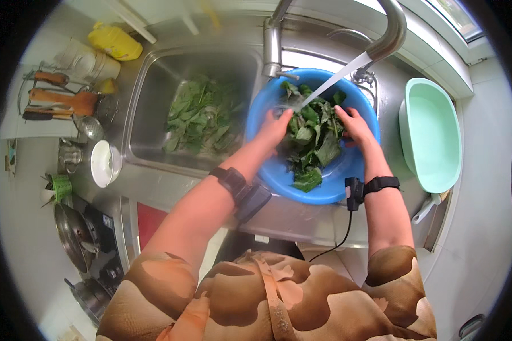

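Dark leafy greens [316, 133] lie bunched in a round blue basin [276, 183], under a stream of water [335, 80] from the faucet [393, 31]. My left hand [276, 128] is at the left side of the bunch, its thumb on the leaves and its other fingers partly hidden. From the right, my right hand [355, 126] curls round the bunch with its fingertips against the leaves. The greens are held between both hands.
The steel sink [145, 122] on the left holds more loose leaves [202, 116]. A pale green tub [432, 136] stands at right. A white bowl [103, 163], wooden-handled utensils [68, 102] and a yellow bottle [115, 41] are at left. A pan [73, 236] sits on the stove.
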Available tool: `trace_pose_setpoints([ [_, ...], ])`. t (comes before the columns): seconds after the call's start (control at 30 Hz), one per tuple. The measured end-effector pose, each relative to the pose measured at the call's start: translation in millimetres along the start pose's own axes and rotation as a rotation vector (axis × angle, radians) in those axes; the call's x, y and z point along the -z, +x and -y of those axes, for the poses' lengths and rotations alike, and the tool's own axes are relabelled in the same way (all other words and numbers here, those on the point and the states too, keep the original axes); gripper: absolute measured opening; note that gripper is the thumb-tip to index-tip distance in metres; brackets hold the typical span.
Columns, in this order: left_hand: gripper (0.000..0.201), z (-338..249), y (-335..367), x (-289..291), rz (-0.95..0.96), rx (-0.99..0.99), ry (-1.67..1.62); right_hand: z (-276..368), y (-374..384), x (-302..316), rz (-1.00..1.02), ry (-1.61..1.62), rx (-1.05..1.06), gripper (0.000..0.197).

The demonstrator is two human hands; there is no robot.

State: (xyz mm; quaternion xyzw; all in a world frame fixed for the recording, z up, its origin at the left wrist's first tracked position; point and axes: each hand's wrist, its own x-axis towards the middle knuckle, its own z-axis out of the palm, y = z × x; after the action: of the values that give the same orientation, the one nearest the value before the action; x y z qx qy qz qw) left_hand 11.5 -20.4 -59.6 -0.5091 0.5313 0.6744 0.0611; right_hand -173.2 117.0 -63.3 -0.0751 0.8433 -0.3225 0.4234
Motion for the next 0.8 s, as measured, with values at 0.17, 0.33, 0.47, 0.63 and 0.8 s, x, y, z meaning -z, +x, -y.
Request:
trace_pose_setpoints([
  [0.17, 0.047, 21, 60, -34, 0.056, -0.118, -0.312, -1, -2, -53, 0.277, 0.400, 0.170, 0.066],
  [0.33, 0.044, -7, 19, -31, -0.009, -0.659, 0.001, 9, -53, -15, 0.186, 0.605, 0.291, 0.034],
  [0.47, 0.053, -29, 17, -13, -0.078, -1.111, 0.473, -17, -36, 12, 0.041, -0.024, 0.505, 0.055],
  [0.63, 0.057, -22, 18, -3, -0.112, -0.571, 0.500, -23, -44, 21, -0.142, -0.207, 0.331, 0.065],
  [0.8, 0.052, 19, 68, -15, -0.057, -0.340, 0.077, -20, -18, -50, 0.300, 0.353, 0.077, 0.072],
])
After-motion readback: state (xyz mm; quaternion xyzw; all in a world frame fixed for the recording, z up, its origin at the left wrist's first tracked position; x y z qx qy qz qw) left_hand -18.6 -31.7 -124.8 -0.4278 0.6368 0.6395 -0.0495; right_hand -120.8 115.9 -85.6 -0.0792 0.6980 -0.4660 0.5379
